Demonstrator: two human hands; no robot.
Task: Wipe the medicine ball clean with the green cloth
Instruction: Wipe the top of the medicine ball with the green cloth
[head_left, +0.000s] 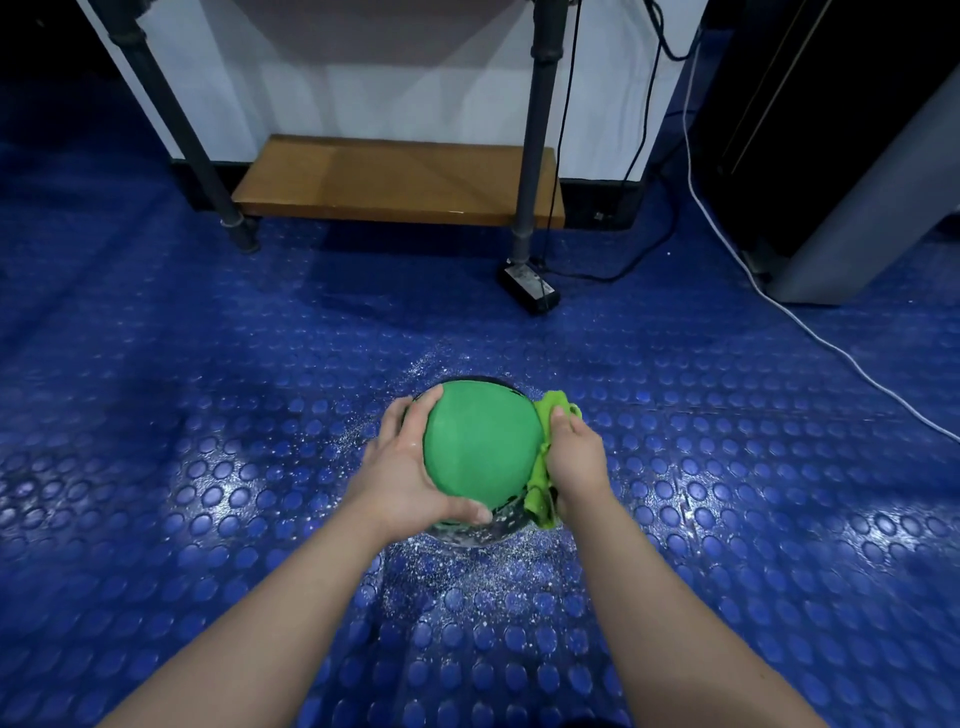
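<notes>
Blue studded rubber floor (208, 364), speckled white, lies under both hands. Between them sits the round medicine ball (480, 447), smooth green on top, black and spattered below. The left hand (400, 467) cups its left side, thumb curled round the near edge. The right hand (576, 457) grips the crumpled green cloth (541, 491) against its right side.

1. Blue studded floor (208, 364) is reflecting light in patches.
2. Wooden shelf (395, 179) is sitting low between dark metal legs (540, 130), before a white wall (363, 88).
3. Black cables (562, 124) are trailing to a floor adapter (530, 287).
</notes>
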